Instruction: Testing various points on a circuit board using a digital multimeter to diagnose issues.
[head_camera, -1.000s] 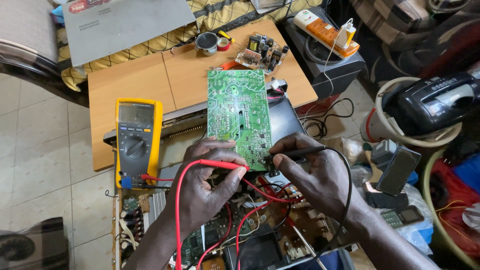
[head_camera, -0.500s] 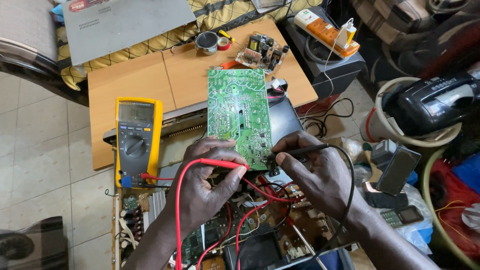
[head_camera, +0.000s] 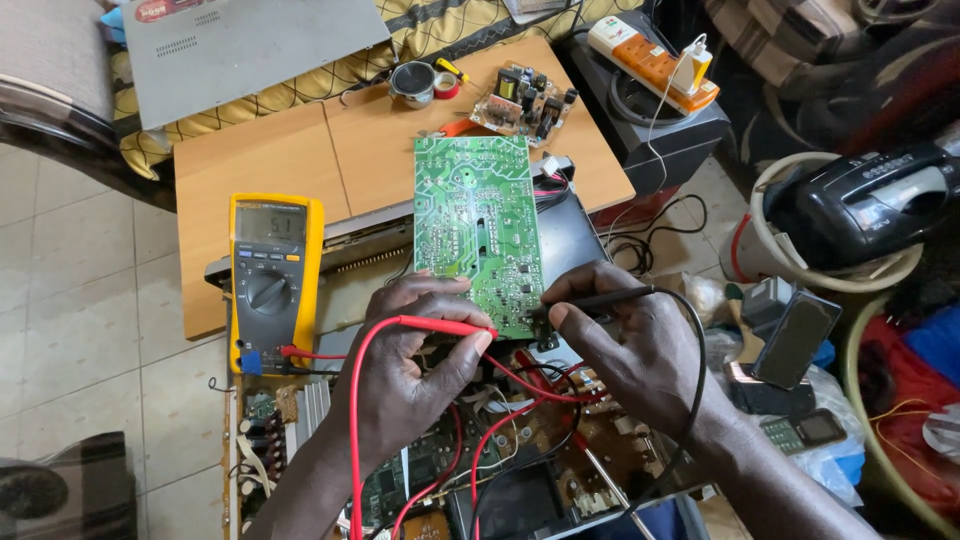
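head-worn camera, looking steeply down, close over hands, probably seated

An improvised home electronics repair spot is being shown: a yellow multimeter (head_camera: 272, 280) and a green circuit board (head_camera: 477, 230) are being propped just beyond the fingers (head_camera: 470, 345), while an opened chassis (head_camera: 480, 460) is being crowded beneath them, beside a low wooden table (head_camera: 270, 150) on tiled floor (head_camera: 70, 300).

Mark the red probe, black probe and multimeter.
red probe (head_camera: 445, 325), head view, mid-shaft in the left hand.
black probe (head_camera: 600, 297), head view, shaft in the right hand.
multimeter (head_camera: 272, 293), head view, rotary dial.
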